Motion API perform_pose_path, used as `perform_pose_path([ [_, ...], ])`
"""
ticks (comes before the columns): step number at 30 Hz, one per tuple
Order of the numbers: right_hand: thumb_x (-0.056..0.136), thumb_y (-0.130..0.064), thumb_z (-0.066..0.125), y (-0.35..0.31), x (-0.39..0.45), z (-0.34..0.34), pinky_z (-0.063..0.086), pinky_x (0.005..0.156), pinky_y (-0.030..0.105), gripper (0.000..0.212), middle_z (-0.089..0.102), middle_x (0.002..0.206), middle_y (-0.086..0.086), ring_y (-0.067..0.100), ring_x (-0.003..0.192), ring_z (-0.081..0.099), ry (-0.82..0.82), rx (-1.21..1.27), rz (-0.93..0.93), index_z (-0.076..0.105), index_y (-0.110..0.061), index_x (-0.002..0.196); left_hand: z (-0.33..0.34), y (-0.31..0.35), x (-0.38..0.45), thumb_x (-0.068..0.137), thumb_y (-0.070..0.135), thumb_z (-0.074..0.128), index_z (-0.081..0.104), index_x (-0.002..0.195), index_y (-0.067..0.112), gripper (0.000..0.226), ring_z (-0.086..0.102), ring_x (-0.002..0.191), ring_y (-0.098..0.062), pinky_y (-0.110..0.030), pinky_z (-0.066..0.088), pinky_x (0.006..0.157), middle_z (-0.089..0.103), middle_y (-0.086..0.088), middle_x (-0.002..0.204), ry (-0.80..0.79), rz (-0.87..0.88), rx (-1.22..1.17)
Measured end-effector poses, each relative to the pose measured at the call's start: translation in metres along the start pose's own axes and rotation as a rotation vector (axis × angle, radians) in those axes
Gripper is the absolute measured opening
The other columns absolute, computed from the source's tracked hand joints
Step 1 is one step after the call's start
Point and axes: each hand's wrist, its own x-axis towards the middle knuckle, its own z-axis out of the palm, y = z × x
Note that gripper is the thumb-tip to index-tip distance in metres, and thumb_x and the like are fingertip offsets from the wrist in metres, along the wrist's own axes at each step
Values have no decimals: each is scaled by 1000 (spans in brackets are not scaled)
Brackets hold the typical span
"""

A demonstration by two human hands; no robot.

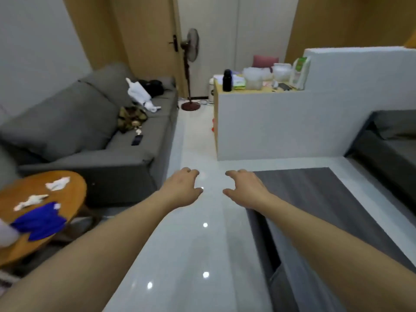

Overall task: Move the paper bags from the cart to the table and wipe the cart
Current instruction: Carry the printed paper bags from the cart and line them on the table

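Both of my arms reach forward over a glossy grey floor. My left hand (pixel 183 186) and my right hand (pixel 244 188) hang side by side with fingers loosely curled, holding nothing. A dark wood-grain table (pixel 319 199) lies just right of my right hand. A round wooden table (pixel 74 190) at the lower left carries a blue cloth (pixel 39 221) and crumpled white paper scraps (pixel 56 183). No cart and no paper bags are in view.
A grey sofa (pixel 90 131) with clothes and a phone stands at the left. A white partition (pixel 292 127) with a cluttered counter (pixel 254 86) stands ahead right. A standing fan (pixel 190 64) is by the door. A dark seat (pixel 387 145) is at the right.
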Motion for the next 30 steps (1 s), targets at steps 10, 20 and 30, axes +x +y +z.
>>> perform_pose_path([
  [10,92,-45,63,-282,41,77,48,101,46,60,56,133,9,30,123,52,-149,-79,-597,45,-27,147,-66,-225,-166,95,43,60,45,145,20,57,43,134,-27,-42,43,106,44,-6,147,208,-566,-82],
  [20,92,-42,64,-517,9,169,48,103,45,60,53,141,6,27,127,50,-395,-41,-1088,45,-26,146,-84,-353,-341,95,43,55,44,144,19,55,43,129,-29,-45,42,104,47,-8,140,283,-1086,-92],
  [30,95,-44,60,-682,28,210,46,104,43,60,53,141,7,28,131,48,-451,-41,-1390,45,-21,148,-116,-457,-395,99,45,53,33,153,20,63,37,137,-30,-44,39,109,38,-7,152,317,-1393,-101],
])
